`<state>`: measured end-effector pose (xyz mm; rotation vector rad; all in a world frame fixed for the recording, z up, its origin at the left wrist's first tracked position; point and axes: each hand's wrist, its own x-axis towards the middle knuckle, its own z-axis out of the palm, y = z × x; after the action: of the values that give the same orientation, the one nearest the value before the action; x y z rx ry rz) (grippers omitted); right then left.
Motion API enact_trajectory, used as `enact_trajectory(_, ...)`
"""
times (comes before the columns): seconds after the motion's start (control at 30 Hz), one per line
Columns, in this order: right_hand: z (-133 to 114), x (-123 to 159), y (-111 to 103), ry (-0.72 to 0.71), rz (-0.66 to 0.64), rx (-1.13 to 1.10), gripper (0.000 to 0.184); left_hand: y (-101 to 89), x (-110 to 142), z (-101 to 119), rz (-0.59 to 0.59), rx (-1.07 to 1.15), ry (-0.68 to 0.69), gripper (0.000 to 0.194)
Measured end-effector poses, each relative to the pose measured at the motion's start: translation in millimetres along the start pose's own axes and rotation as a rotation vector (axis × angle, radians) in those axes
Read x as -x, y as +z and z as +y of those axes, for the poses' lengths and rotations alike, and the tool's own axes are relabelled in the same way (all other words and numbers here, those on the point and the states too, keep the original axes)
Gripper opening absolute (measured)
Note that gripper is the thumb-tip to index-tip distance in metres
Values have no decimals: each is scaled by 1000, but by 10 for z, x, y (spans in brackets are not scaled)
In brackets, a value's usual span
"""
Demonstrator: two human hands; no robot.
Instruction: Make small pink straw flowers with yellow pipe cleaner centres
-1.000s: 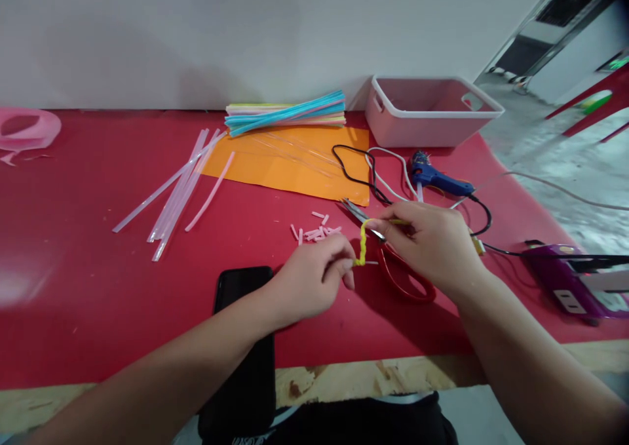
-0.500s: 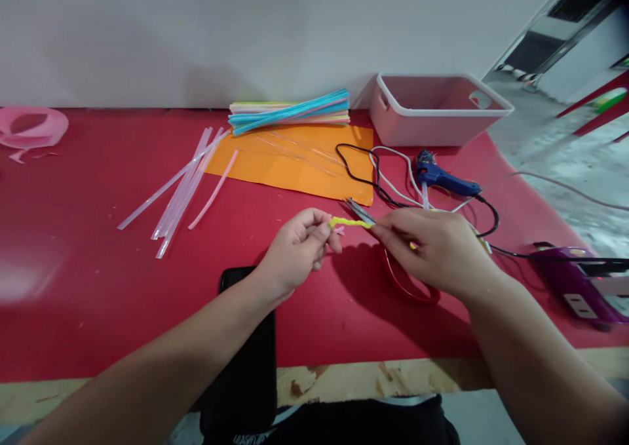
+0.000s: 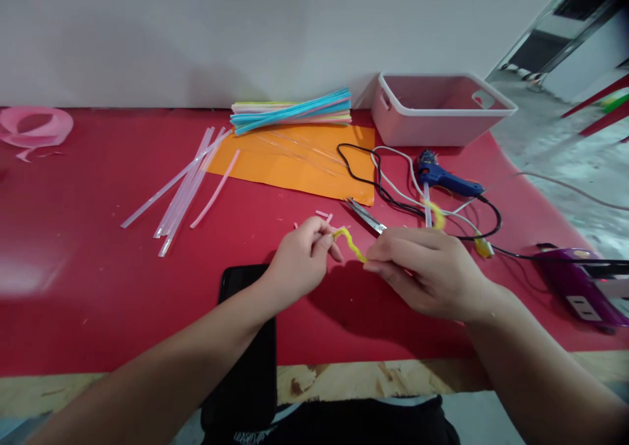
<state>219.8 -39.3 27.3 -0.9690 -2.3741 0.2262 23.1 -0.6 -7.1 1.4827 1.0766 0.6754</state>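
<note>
I observe the left hand and right hand, both clamped by the fingertips on the yellow strand, just right of frame center. Scissors lie beyond the right hand, partly hidden; phone at bottom, left of center.

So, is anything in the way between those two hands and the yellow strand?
Nothing visible: the left hand and the right hand both pinch the yellow strand, with nothing crossing the stretch between them. The scissors lie beyond it, partly hidden by the right hand.
</note>
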Motion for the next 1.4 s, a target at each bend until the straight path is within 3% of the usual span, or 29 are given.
enact_trajectory(0.13,91,-3,-59,215,40,186,10,-17,-43,24,-22,415,-138,10)
enact_trajectory(0.23,183,-7,-75,366,72,290,9,-17,-7,61,-133,395,-88,11)
enact_trajectory(0.33,231,-12,-66,402,93,288,7,-9,70,90,-223,80,94,10)
enact_trajectory(0.43,196,-22,-45,328,139,263,8,11,136,93,-216,-422,301,14)
enact_trajectory(0.53,102,-33,-25,212,153,192,9,34,152,71,-155,-707,321,16)
enact_trajectory(0.63,17,-37,-17,83,90,43,7,39,114,41,-48,-553,205,13)
enact_trajectory(0.73,-1,-33,-23,29,-35,-44,6,24,48,21,5,-87,61,11)
enact_trajectory(0.83,48,-27,-39,113,-173,-13,8,9,2,23,-48,317,-53,11)
enact_trajectory(0.9,95,-24,-51,192,-231,16,10,5,-1,35,-119,417,-61,10)
enact_trajectory(1.0,155,-15,-54,268,-239,16,13,5,33,60,-249,385,-4,10)
enact_trajectory(1.1,189,-4,-28,323,-196,-4,18,18,87,70,-305,261,55,11)
enact_trajectory(1.23,196,-7,0,362,-150,-99,23,54,124,48,-286,106,80,10)
enact_trajectory(1.4,138,-35,-40,361,-217,-239,28,63,87,11,-175,126,71,9)
